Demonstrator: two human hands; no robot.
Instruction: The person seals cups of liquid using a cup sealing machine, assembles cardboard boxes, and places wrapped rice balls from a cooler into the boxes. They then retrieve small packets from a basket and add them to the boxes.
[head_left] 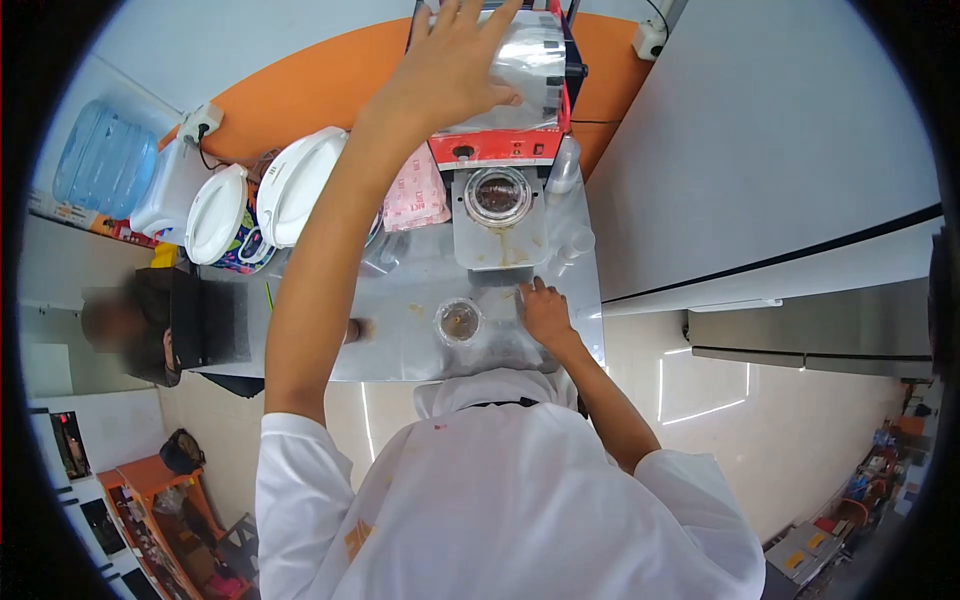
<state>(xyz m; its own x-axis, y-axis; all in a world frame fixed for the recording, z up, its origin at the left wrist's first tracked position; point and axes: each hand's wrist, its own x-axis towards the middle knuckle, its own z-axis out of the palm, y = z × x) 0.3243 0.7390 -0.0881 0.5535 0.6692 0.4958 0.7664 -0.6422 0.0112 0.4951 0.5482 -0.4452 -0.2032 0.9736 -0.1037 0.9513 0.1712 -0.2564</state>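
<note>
My left hand (455, 65) is raised over the top of a red sealing machine (495, 148), fingers spread on or just above its clear film roll (530, 70). A round cup (498, 196) with dark contents sits in the machine's metal tray (500, 252), which has brownish spills on it. My right hand (545, 312) rests near the tray's front edge, its fingers bent toward the tray; whether they hold anything is too small to tell. Left of that hand, a clear cup (459, 321) with brown contents stands on the metal table (400, 345).
A pink packet (416, 195) and two white-lidded containers (216, 215) (300, 188) stand left of the machine. Clear plastic cups (565, 165) are to its right. A person (150, 325) is at the table's far left. A large grey cabinet (760, 130) rises at the right.
</note>
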